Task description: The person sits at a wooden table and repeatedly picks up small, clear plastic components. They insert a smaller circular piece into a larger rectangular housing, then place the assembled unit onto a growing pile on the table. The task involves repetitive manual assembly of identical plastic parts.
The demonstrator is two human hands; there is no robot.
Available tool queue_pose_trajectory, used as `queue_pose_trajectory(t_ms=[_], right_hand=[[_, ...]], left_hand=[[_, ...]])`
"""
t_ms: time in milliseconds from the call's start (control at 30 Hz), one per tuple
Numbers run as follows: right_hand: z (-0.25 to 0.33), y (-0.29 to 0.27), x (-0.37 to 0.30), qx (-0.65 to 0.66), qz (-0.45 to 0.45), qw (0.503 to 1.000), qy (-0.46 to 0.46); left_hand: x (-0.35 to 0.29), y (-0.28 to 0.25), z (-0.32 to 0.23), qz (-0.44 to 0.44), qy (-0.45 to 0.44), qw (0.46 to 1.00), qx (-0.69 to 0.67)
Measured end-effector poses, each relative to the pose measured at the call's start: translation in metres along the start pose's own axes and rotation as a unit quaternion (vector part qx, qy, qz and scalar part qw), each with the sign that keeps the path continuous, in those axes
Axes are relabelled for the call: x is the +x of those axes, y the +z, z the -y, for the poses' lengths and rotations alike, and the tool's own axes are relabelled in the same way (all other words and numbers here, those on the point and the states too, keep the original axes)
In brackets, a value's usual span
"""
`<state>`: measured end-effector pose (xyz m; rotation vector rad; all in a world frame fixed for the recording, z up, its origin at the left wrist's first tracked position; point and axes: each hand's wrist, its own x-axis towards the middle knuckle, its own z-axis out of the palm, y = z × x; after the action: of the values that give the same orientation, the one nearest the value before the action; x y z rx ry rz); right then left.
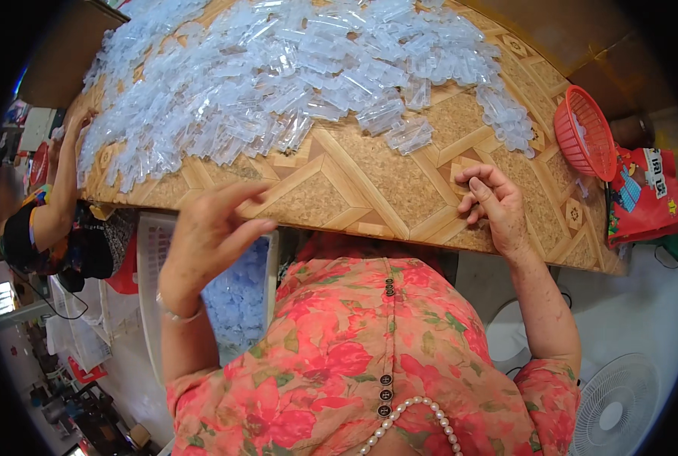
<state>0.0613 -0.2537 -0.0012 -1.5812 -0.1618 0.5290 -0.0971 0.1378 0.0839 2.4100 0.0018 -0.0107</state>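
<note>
A broad heap of small clear, bluish plastic pieces, flat and oblong, (301, 72) covers the far and left side of the wood-patterned table (362, 171). Above the near edge, my left hand (213, 235) is open, thumb and fingers apart, with nothing seen between them; it is slightly blurred. Over the right part of the table, my right hand (498, 201) has its fingers curled in and the thumb close to the index finger. Whatever it may hold is too small or hidden to make out. Nearest to it lies a smaller cluster of clear pieces (506, 118).
A red plastic basket (586, 133) stands at the table's right edge, beside a red printed bag (647, 194). Below my left hand is a white crate (153, 266) with bluish pieces (236, 296) inside. A co-worker's arm (61, 178) reaches in at far left. A fan (613, 414) stands lower right.
</note>
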Motion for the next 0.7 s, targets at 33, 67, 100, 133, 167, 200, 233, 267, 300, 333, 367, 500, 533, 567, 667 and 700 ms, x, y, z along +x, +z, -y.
queue_pose_trajectory(t_ms=[33,67,100,133,167,200,233,267,300,333,367,500,533,567,667,700], right_hand=[[0.000,0.001,0.000,0.000,-0.004,1.000,-0.002],[-0.001,0.001,-0.001,-0.002,-0.009,1.000,-0.005],[-0.003,0.002,0.000,0.002,-0.009,1.000,-0.012],[-0.004,0.002,-0.001,0.002,-0.014,1.000,-0.015],[-0.005,0.003,-0.003,0.003,-0.027,0.999,-0.021],[-0.006,0.005,-0.004,0.006,-0.037,0.999,-0.026],[-0.007,0.005,-0.006,0.009,-0.048,0.998,-0.032],[-0.009,0.003,-0.007,-0.001,-0.050,0.998,-0.023],[-0.010,0.003,-0.006,-0.010,-0.049,0.999,-0.016],[-0.010,0.002,-0.005,-0.019,-0.050,0.999,-0.010],[-0.009,0.003,-0.004,-0.032,-0.058,0.998,-0.002],[0.004,0.020,-0.001,0.003,-0.102,0.995,-0.010],[0.008,0.022,0.001,0.034,-0.112,0.993,-0.021],[0.010,0.022,0.003,0.032,-0.124,0.992,-0.012],[0.016,0.011,0.015,-0.016,-0.119,0.992,-0.039],[0.019,0.008,0.021,-0.037,-0.127,0.990,-0.048]], left_hand=[[0.018,0.013,-0.003,-0.008,0.039,0.999,-0.005],[0.037,0.024,-0.007,-0.015,0.079,0.997,-0.010],[0.054,0.032,-0.017,-0.024,0.104,0.994,-0.006],[0.072,0.040,-0.024,-0.031,0.132,0.991,-0.008],[0.093,0.050,-0.028,-0.042,0.161,0.986,-0.012],[0.113,0.059,-0.031,-0.054,0.187,0.981,-0.015],[0.132,0.069,-0.034,-0.065,0.215,0.974,-0.018],[0.151,0.078,-0.038,-0.095,0.228,0.969,-0.031],[0.168,0.086,-0.042,-0.126,0.239,0.962,-0.042],[0.180,0.092,-0.045,-0.158,0.252,0.953,-0.053],[0.189,0.096,-0.049,-0.161,0.252,0.953,-0.053],[0.201,0.103,-0.053,-0.159,0.277,0.948,0.010],[0.197,0.104,-0.051,-0.154,0.287,0.944,0.044],[0.194,0.107,-0.047,-0.154,0.284,0.945,0.058],[0.188,0.102,-0.041,-0.148,0.305,0.937,0.085],[0.187,0.103,-0.040,-0.124,0.304,0.940,0.091]])
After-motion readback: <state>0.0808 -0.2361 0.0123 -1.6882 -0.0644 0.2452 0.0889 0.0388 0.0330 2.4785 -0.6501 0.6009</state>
